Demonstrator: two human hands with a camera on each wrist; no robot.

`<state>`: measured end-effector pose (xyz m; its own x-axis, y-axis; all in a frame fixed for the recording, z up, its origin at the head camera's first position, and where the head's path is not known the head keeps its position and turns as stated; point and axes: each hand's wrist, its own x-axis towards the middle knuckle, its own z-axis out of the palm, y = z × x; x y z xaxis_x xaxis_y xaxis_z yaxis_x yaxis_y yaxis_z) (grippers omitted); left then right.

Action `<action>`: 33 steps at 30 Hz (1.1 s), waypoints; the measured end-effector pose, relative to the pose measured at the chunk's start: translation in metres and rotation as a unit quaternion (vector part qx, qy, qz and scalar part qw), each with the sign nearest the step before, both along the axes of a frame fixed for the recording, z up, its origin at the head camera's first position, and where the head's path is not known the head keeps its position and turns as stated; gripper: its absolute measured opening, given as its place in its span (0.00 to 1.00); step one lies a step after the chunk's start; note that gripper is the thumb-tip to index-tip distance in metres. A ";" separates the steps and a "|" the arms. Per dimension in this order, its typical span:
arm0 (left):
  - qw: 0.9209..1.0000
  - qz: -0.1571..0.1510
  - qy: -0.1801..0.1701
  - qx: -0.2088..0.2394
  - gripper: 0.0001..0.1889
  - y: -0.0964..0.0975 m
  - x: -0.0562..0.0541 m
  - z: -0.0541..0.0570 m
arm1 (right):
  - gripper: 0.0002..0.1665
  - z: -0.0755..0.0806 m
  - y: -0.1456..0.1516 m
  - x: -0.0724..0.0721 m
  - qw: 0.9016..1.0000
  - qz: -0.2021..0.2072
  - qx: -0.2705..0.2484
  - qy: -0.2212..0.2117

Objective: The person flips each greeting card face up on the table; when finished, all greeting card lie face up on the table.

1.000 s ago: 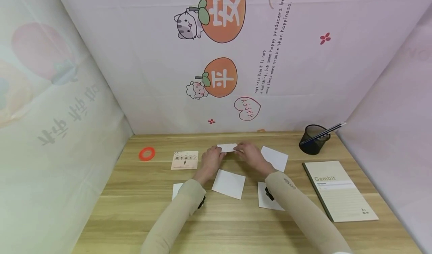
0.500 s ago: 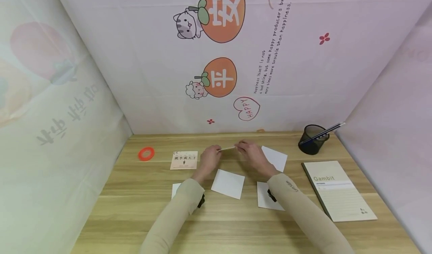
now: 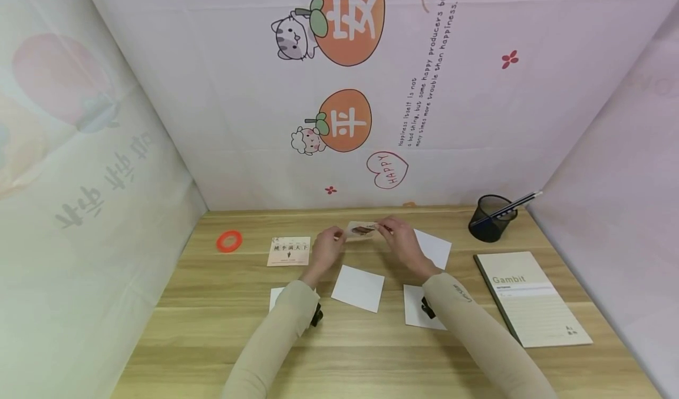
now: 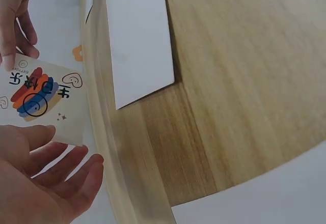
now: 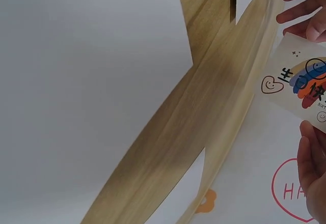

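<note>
Both hands hold a small greeting card point(image 3: 362, 230) up over the far side of the table. Its face shows a rainbow-coloured brush mark, smiley hearts and Chinese writing, plain in the left wrist view on the card point(image 4: 51, 99). My left hand point(image 3: 327, 250) pinches the left edge, thumb on the printed face and the other fingers behind. At the opposite edge, my right hand point(image 3: 401, 244) pinches the upper corner. Left of the hands lies a face-up card point(image 3: 289, 251) with a row of Chinese characters. A blank white card point(image 3: 358, 289) lies between the forearms.
More white cards lie around: one card point(image 3: 434, 248) beside the right hand, another card point(image 3: 419, 310) partly under the right sleeve, a third card point(image 3: 276, 296) by the left sleeve. An orange-red ring point(image 3: 229, 241), a notebook point(image 3: 533, 299) and a mesh pen cup point(image 3: 487, 225) stand outward.
The held card has turned over: its white side faced up, then it stood edge-on, and now its printed side shows. The hands have barely shifted; the other cards lie still.
</note>
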<state>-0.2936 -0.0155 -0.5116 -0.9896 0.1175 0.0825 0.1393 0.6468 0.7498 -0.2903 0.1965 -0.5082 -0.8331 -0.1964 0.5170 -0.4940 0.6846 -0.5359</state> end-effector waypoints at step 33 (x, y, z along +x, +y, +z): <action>0.977 0.034 -0.007 0.210 0.22 0.008 -0.011 -0.004 | 0.25 -0.008 -0.020 0.003 0.944 -0.092 -0.270 -0.169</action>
<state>-0.3042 -0.0079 -0.5158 -0.9954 0.0106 0.0952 0.0942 0.2886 0.9528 -0.2877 0.1763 -0.5165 -0.9627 0.1832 0.1993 -0.1320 0.3250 -0.9365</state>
